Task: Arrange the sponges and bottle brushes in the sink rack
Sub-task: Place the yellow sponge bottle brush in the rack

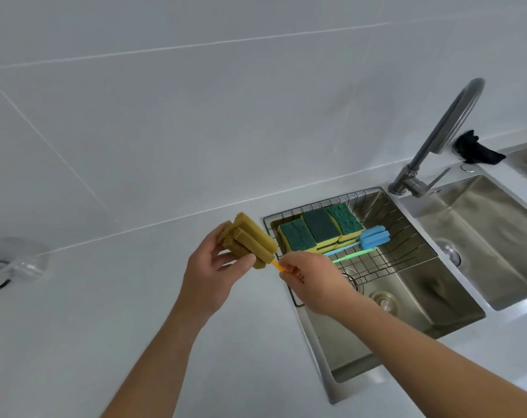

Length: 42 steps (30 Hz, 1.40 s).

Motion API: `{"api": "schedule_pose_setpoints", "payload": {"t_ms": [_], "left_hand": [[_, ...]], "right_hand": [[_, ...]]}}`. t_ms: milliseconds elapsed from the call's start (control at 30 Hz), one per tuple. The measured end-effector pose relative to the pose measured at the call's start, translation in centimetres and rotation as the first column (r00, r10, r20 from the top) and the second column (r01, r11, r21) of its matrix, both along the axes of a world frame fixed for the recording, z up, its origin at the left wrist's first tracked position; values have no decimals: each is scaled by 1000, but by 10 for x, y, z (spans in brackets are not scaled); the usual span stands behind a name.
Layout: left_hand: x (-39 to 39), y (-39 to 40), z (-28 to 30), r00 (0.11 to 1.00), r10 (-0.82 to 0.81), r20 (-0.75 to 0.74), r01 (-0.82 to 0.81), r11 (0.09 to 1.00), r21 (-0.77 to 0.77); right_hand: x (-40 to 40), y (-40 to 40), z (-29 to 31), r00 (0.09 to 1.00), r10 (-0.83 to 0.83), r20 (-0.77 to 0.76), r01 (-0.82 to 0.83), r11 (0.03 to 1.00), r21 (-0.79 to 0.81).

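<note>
Near the middle of the frame the person holds a yellow bottle brush [253, 241] with both hands above the white worktop [129, 327], just left of the sink rack [386, 242]. The left hand [209, 277] is closed around the brush's ribbed sponge head, thumb across its lower face. The right hand [312, 282] is pinched shut on the orange handle [276, 264], of which only a short stretch shows between the two hands.

The brush's long axis runs from upper left, where the head is, down to the lower right, where the handle disappears into the right hand. The rack lies to the right and slightly above, so the handle end and the right hand are nearer to it; the head points away from it.

Inside the rack, three green-and-yellow sponges [321, 230] sit side by side along its far left part. Just right of them lies a blue bottle brush [374, 238] and a green handle [351, 256] beside it, their handles slanting down to the left toward the right hand.

Judging from this, the yellow brush is the last piece to go in, and it probably needs carrying rightward and turning to lie alongside the other brushes. The faucet [446, 131] stands well clear at upper right.
</note>
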State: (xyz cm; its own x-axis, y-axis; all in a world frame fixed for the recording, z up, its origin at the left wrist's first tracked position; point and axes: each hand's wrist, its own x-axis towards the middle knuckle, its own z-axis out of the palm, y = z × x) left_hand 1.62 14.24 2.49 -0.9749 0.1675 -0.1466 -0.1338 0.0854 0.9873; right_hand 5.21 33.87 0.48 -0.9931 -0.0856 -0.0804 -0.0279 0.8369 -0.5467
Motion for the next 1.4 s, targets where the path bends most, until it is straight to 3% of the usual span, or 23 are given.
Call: {"api": "schedule_pose_setpoints", "payload": {"t_ms": [333,533,600,667,733,800,867,967,1033,1100,1300,1400], "left_hand": [[15,95,1,1000,4,23,-5,999,45],[16,133,8,996,-30,-80,24,997,-69],[16,142,12,988,-85,-132,65,986,-151],[16,154,14,972,-146,-185,99,965,-241],[16,165,15,952,-199,-232,123,945,-303],[16,178,15,927,-254,-277,143,920,-364],[16,188,13,895,-324,-306,166,880,-444],[14,205,10,854,-389,-345,173,838,-517],[12,215,9,844,-399,-358,171,834,-525],[10,219,7,852,-403,-334,185,829,-528],[12,206,-15,919,-391,-55,281,746,-604],[12,195,-26,927,-374,-38,262,716,-647]], "right_hand": [[20,60,-8,999,-36,0,35,979,-199],[29,108,-5,990,-113,79,131,951,-280],[29,128,1,973,-207,105,231,900,-369],[25,148,10,948,-278,151,316,788,-529],[20,161,23,942,-268,200,330,645,-689],[16,172,34,960,-187,208,279,580,-765],[13,179,43,974,-124,191,225,643,-732],[11,186,46,987,-130,96,161,829,-535],[10,192,45,985,-167,40,164,848,-504],[8,200,44,977,-210,36,195,810,-554],[-4,237,35,966,-214,143,249,637,-730],[-11,255,29,959,-195,205,279,542,-793]]}}
